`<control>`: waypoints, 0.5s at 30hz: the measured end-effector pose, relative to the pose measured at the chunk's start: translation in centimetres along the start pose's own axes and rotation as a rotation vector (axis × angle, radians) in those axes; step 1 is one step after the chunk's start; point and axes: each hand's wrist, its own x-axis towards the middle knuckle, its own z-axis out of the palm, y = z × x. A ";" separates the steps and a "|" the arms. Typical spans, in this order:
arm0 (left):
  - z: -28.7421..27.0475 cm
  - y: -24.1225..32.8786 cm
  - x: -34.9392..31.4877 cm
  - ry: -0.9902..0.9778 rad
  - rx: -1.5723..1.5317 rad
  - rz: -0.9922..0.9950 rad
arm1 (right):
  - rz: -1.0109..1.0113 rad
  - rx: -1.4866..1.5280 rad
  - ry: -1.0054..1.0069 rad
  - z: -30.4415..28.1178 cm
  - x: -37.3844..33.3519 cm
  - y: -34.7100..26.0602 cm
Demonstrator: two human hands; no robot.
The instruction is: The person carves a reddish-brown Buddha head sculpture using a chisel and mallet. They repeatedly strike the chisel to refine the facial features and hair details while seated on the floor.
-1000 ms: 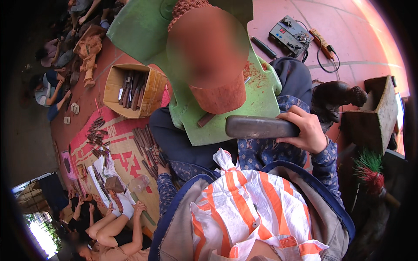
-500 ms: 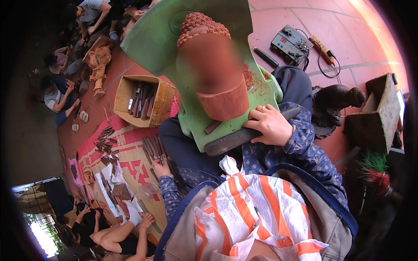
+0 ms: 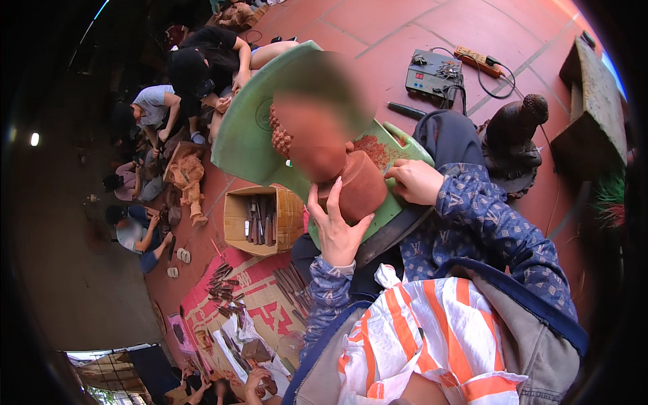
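Observation:
A reddish-brown carved wooden head [image 3: 364,185] with curled hair lies tilted on a green plastic chair [image 3: 236,138] in front of me. My left hand [image 3: 337,229] grips its base, thumb and fingers spread around the wood. At the chair's right side, my right hand [image 3: 416,182] is closed in a pinch beside the head's base. A small bluish thing shows at its fingertips, too little to make out. Reddish wood shavings [image 3: 378,150] lie on the chair near this hand. A long dark bar [image 3: 395,236] rests across my lap below the chair, partly hidden.
A cardboard box [image 3: 290,216] of dark-handled tools stands left, beside a mat [image 3: 260,287] with many chisels. To the right are a grey control box [image 3: 428,81], an orange power strip [image 3: 478,61], a dark statue [image 3: 513,138] and a wooden box [image 3: 594,108]. Several people work at left.
My left hand has come from the chisels on the mat to the wooden head's base. My right hand has left the dark bar. The head, upright before, is now tilted and turned.

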 end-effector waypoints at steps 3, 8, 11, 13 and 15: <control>1.4 -0.3 0.0 0.054 0.049 0.002 | 0.070 -0.076 -0.123 -1.3 1.3 -0.6; 1.4 -0.8 0.0 0.049 0.029 0.018 | -0.039 -0.287 -0.119 -0.4 3.5 2.0; 1.4 -1.3 -0.1 0.054 -0.003 0.017 | -0.088 -0.404 -0.090 -0.2 4.7 2.5; 1.3 -1.3 -0.1 0.056 0.001 0.023 | -0.142 -0.343 -0.064 -0.6 4.8 3.0; 1.2 -1.4 -0.1 0.057 -0.008 0.033 | -0.201 -0.305 -0.002 -0.7 5.3 3.7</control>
